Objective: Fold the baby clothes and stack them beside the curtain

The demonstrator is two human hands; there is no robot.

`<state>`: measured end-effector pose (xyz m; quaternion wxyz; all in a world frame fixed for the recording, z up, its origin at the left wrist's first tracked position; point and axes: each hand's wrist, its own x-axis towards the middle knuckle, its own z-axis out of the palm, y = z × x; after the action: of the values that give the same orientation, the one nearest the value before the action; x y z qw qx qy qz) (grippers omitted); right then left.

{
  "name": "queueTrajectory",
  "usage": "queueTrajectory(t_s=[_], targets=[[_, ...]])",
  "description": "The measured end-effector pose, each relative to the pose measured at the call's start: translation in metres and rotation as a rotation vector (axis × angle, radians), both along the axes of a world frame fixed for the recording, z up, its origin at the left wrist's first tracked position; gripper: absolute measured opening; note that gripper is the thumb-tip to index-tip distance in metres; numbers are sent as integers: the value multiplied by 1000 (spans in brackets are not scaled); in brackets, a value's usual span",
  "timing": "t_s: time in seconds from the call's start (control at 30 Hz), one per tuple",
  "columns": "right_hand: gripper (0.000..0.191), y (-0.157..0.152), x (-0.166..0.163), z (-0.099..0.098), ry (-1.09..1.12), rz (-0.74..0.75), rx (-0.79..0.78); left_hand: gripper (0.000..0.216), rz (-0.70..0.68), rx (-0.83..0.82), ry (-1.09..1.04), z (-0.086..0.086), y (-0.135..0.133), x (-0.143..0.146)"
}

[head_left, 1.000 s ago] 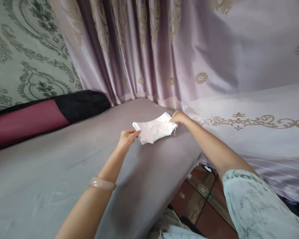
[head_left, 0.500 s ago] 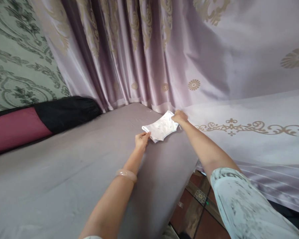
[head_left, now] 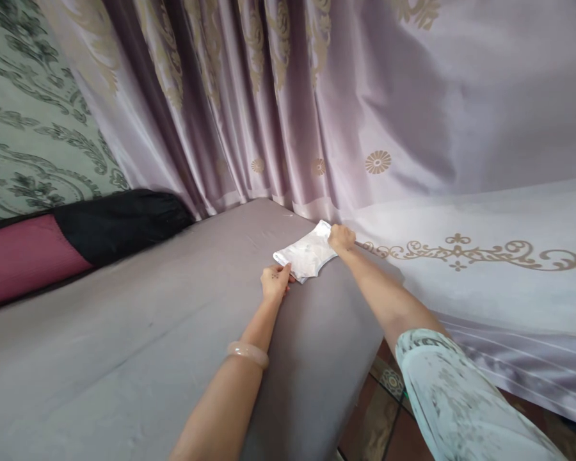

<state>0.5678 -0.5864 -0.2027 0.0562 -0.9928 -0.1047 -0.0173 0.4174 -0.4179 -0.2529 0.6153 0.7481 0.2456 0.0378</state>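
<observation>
Between my hands is a small white garment [head_left: 307, 251] with pale print and curved-in sides, shaped like a pair of underpants. It lies stretched out, low over the grey sheet. My left hand [head_left: 277, 280] pinches its near left corner between thumb and fingers. On the far right end, my right hand [head_left: 342, 239] is closed over the cloth, and its fingertips are mostly hidden. A pale bangle [head_left: 248, 353] circles my left wrist.
The grey sheeted bed [head_left: 173, 320] reaches to a lilac curtain [head_left: 345, 128] at the back and right. A pink and black bolster [head_left: 120, 227] lies along the patterned wall [head_left: 33, 141]. Tiled floor [head_left: 372, 416] shows below the bed's right edge.
The garment has come slightly toward me and looks flatter. My right hand has shifted a little left and down, while my left hand has dropped slightly. The view has turned a little.
</observation>
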Motion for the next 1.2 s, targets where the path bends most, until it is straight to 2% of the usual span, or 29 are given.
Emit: queueTrajectory(t_s=[0.1,0.23,0.3,0.4,0.47,0.63,0.83,0.97,1.07,1.2], targets=[[39,2,-2,-12,-75,-162,-16,25,20,-27,-11,1,-1,-1],[43,6,-5,-22,-137,-197,-14,20,71,-46,-32,-2,-3,-2],[41,8,-5,-24,-172,-109,-23,18,65,-44,-72,-5,-3,-3],[42,9,-2,-27,-188,158,-40,16,42,-46,-145,-8,-3,-6],[48,9,4,-29,-129,260,-43,17,42,-56,-167,-10,-3,-8],[59,7,17,-38,67,219,-33,17,41,-69,-172,-12,-3,-8],[60,5,21,-47,71,214,-7,19,54,-121,-208,-13,-1,-9],[60,5,22,-40,103,211,-5,19,83,-138,-236,-13,-3,-9],[60,15,15,-33,89,229,-3,18,116,-152,-253,-12,-5,-8],[61,37,-9,-34,27,356,17,16,125,-154,-262,-11,-6,-8]])
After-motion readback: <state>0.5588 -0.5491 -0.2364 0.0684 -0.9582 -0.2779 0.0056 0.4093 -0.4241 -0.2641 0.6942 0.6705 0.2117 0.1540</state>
